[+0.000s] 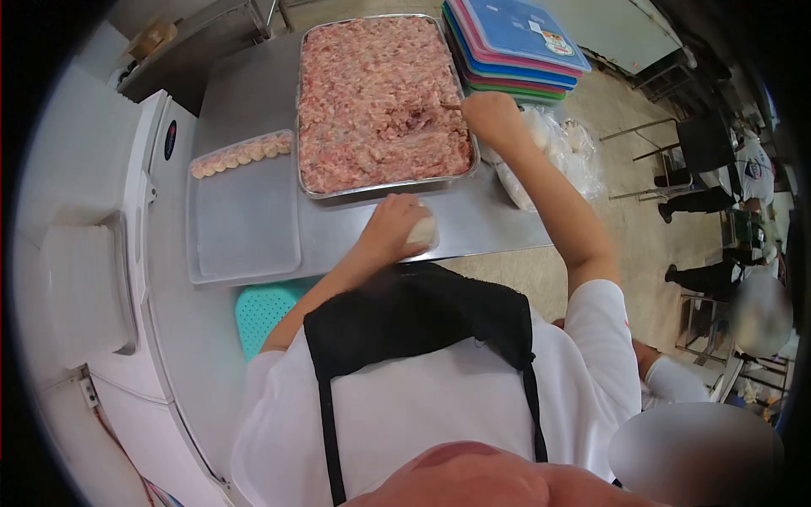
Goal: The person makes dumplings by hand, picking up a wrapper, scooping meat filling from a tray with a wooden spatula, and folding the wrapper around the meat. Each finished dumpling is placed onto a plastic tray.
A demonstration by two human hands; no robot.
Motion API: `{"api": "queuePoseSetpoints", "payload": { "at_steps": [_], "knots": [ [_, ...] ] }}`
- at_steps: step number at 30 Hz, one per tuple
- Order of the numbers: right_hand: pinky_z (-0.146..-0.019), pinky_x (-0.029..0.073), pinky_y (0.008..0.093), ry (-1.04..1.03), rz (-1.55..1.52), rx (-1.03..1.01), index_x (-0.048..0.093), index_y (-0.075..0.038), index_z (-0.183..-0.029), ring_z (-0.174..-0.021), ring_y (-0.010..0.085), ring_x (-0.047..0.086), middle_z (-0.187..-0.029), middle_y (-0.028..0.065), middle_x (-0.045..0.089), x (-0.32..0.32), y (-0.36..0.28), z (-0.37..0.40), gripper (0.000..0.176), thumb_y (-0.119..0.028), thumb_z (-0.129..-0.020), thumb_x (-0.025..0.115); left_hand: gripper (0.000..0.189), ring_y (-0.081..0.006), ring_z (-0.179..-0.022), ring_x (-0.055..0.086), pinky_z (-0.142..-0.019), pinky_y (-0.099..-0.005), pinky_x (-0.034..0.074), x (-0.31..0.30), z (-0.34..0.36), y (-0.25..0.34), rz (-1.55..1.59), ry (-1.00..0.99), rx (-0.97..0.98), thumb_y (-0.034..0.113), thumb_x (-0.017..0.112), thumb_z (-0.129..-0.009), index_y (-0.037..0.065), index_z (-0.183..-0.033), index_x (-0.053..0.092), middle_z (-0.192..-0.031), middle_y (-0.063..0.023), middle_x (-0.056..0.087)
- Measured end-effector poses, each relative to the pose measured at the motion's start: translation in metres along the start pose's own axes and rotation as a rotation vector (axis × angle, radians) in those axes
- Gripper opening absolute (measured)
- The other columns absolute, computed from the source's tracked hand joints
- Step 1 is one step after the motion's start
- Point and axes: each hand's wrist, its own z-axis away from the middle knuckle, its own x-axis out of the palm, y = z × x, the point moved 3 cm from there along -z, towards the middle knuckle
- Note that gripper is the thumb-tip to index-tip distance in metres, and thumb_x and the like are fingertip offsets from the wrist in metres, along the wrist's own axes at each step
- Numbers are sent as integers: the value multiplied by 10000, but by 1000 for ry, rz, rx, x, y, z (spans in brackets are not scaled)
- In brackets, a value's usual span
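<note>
A large metal tray (302, 127) holds a thick bed of raw minced meat (372, 93), with a dug-out hollow near its right side. My right hand (492, 118) is closed over that right edge, gripping a thin stick-like tool (452, 106) whose tip points into the hollow. Close to the table's front edge, my left hand (394, 226) curls around a pale, round stack of dough wrappers (423, 231). On the left, a clear plastic tray (245, 228) has a row of filled dumplings (241, 157) along its far edge.
Stacked coloured plastic lids (524, 34) stand right of the meat. Plastic bags with pale contents (562, 156) lie below them. A white fridge-like cabinet (182, 279) flanks the left, near a teal perforated stool (266, 314). Other people (752, 173) and chairs are at right.
</note>
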Motion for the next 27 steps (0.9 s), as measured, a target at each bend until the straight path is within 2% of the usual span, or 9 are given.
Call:
{"api": "queuePoseSetpoints", "payload": {
  "at_steps": [2, 6, 8, 13, 16, 17, 20, 24, 27],
  "knots": [
    [-520, 524, 374, -13, -21, -10, 700, -95, -693, -656, 253, 687, -692, 104, 677, -6, -3, 9, 118, -128, -734, 594, 433, -323, -1015, 509, -901, -407, 425, 3, 0, -1, -6, 21, -87, 169, 799, -643, 84, -1039, 645, -1057, -119, 556],
    [-536, 526, 388, 54, -213, -108, 695, -81, -700, -665, 260, 685, -692, 120, 671, 21, -14, 25, 111, -113, -726, 592, 263, -299, -987, 520, -877, -392, 435, 4, -1, -7, 42, 37, -147, 164, 736, -715, 83, -959, 681, -1003, -98, 571],
    [-554, 531, 398, 68, -203, -135, 691, -67, -698, -684, 275, 685, -719, 135, 674, 13, -19, 32, 112, -115, -726, 593, 174, -285, -961, 529, -861, -388, 443, -1, -5, -2, 41, 16, -173, 171, 686, -764, 78, -912, 691, -972, -87, 573],
    [-556, 532, 402, 24, -193, -140, 690, -76, -697, -689, 285, 685, -731, 144, 676, 18, 24, 22, 111, -117, -728, 592, 176, -272, -961, 545, -856, -363, 448, -4, -2, 6, 49, 45, -238, 185, 676, -809, 94, -954, 714, -987, -81, 575],
    [-552, 532, 401, 97, -219, -118, 689, -84, -692, -682, 288, 682, -726, 141, 673, 28, 27, 4, 114, -115, -730, 587, 181, -269, -984, 548, -863, -358, 448, -1, 1, 0, 147, 74, -304, 177, 691, -803, 89, -959, 713, -1001, -83, 573],
    [-558, 534, 397, 42, -269, -118, 682, -74, -696, -688, 283, 683, -723, 139, 671, 33, 17, 1, 117, -113, -735, 579, 181, -270, -993, 547, -867, -357, 448, 0, 1, -5, 197, 84, -325, 175, 696, -797, 82, -951, 709, -1004, -85, 571],
    [-567, 535, 396, 116, -314, -202, 675, -66, -707, -695, 272, 683, -722, 141, 670, 25, -24, 22, 114, -110, -738, 575, 231, -297, -1015, 528, -894, -380, 435, 0, 1, -11, 439, 159, -528, 218, 702, -780, 54, -942, 689, -1009, -100, 573],
    [-568, 537, 388, 114, -287, -256, 675, -68, -704, -691, 270, 682, -705, 141, 663, 3, 17, 26, 112, -106, -737, 576, 213, -266, -1010, 547, -864, -355, 452, -12, -5, 10, 100, 53, -361, 140, 735, -747, 46, -926, 668, -1003, -90, 561],
    [-562, 536, 404, -66, -123, -146, 678, -76, -682, -680, 285, 681, -698, 143, 662, -27, 47, 13, 123, -103, -738, 572, 221, -267, -989, 549, -848, -361, 454, -9, -3, 7, 23, 10, -308, 151, 719, -762, 41, -944, 662, -992, -86, 569]
  ]
}}
